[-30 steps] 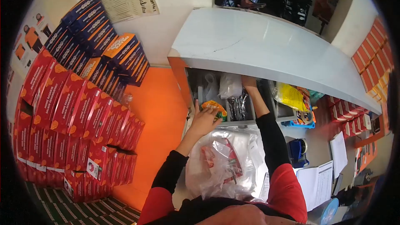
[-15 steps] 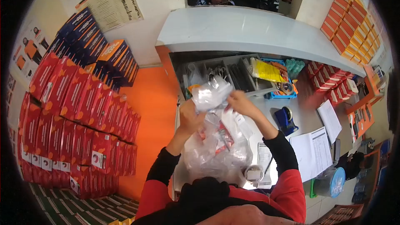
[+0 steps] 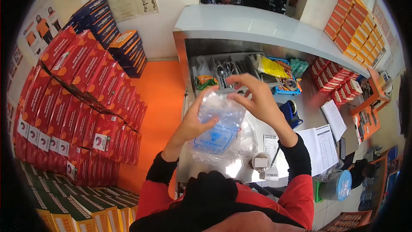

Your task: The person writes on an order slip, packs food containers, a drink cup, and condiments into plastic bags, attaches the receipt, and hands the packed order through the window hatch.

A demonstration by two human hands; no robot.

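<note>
A: Where is the clear plastic bag with blue print (image 3: 214, 139)?
B: Over the pale flat counter (image 3: 312, 112) — the left hand (image 3: 191, 122) grips its side, the right hand (image 3: 260, 99) has parted fingers near its top.
A: What is done?
B: It is already in hand — whether opening it is left, I cannot tell.

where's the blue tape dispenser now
Head view: the tape dispenser is right of centre on the counter, beside the right hand, just below the blue basket.

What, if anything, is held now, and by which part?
The left hand holds a clear, blue-printed plastic bag by its left side; whether the right hand grips it is unclear.
</note>
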